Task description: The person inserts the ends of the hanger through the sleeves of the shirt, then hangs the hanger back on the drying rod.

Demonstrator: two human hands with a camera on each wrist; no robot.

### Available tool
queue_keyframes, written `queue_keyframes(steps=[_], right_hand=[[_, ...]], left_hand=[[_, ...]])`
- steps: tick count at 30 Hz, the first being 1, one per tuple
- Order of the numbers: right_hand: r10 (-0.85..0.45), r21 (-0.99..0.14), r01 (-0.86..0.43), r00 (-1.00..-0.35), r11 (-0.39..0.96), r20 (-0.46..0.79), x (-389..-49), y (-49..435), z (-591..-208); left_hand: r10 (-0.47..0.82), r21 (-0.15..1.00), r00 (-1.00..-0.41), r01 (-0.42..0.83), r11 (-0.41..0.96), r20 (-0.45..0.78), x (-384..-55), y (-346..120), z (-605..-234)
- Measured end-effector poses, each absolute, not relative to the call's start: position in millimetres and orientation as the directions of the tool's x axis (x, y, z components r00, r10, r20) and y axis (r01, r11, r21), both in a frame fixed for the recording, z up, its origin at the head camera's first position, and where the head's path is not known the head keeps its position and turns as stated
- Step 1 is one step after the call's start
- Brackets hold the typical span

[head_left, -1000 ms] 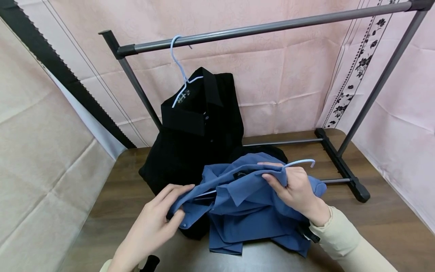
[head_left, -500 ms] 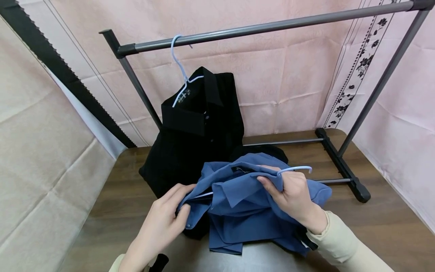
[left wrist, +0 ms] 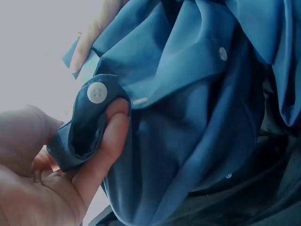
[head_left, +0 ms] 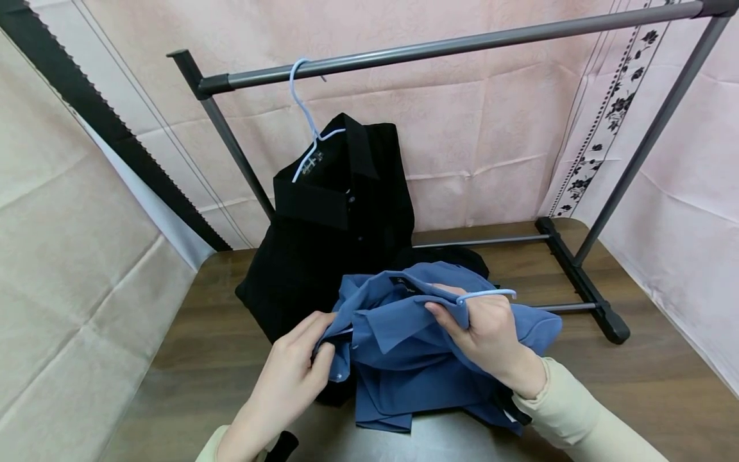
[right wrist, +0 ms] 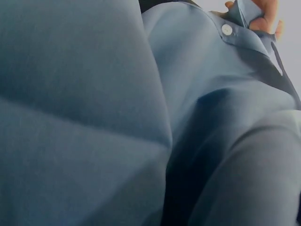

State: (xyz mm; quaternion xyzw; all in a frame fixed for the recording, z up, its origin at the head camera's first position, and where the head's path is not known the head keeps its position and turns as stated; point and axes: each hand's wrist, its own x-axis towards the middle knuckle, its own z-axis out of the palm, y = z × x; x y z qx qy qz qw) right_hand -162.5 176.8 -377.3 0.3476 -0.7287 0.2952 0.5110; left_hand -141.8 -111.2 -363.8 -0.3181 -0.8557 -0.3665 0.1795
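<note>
A blue button-up shirt (head_left: 398, 391) lies bunched over the table, held by both hands. My left hand (head_left: 294, 366) pinches the front edge at its left side. In the left wrist view, thumb and fingers hold a folded end of the shirt with a white button (left wrist: 97, 92) on it. My right hand (head_left: 491, 330) grips the collar together with a light-blue clothes hanger, whose hook (head_left: 487, 293) sticks out to the right above the knuckles. A bit of the hanger shows in the shirt's opening; cloth hides the rest. Blue fabric (right wrist: 84, 70) fills most of the right wrist view.
Behind the blue shirt, a black shirt (head_left: 317, 256) hangs by another light-blue hanger (head_left: 300, 102) from the left end of a grey metal rack (head_left: 450, 48). The rack's black foot (head_left: 583, 282) stands on the wooden table (head_left: 641, 378) at the right. Pink cloth (head_left: 462, 128) covers the back.
My left hand has moved right with the shirt edge, and my right hand has shifted slightly left and down. The hanger's hook has moved left and lower, and the hands are closer together.
</note>
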Motion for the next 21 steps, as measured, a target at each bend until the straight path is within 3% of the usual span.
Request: queue_keyframes(steps=[13,21], right_hand=[[-0.196,-0.036,-0.784,-0.199,0.62,0.96,-151,165,-372],[-0.212,0.031,-0.761,-0.141,0.648,0.967,-149,159,-372]], left_hand=[[0.375,0.615,-0.718,0.695,0.372,0.586,-144,-97,-357],[0.385,0.734,-0.75,0.641,0.225,0.537,-141,-81,-350]])
